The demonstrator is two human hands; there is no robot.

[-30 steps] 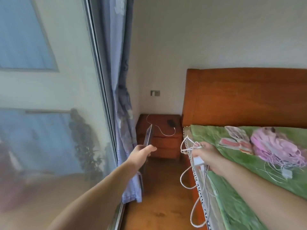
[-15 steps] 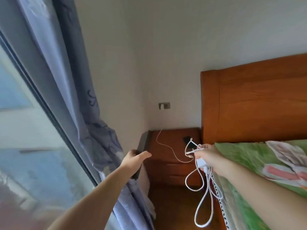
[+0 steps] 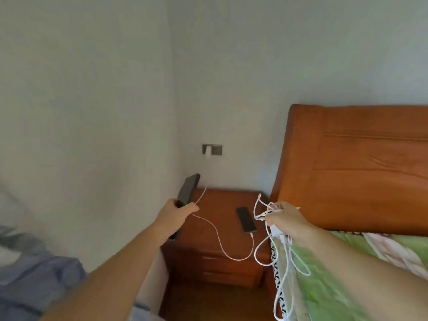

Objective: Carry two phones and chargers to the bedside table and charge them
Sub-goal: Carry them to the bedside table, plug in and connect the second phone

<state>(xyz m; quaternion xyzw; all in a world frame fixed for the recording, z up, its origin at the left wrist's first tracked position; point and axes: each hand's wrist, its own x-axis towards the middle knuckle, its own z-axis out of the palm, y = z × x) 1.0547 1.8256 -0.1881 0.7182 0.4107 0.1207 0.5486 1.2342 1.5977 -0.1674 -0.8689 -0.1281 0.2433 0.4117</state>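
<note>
Here my left hand grips a dark phone upright at frame centre, clear of the bedside table; my right hand clutches bundled charger cables, loops dangling. Since half a second ago, the table sits nearer and the curtain has dropped lower left.

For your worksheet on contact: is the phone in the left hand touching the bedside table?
Apart. The head view shows the phone raised in the left hand, above the bedside table.

L arm out, grip closed on phone; R grip clutching cable bundle.
</note>
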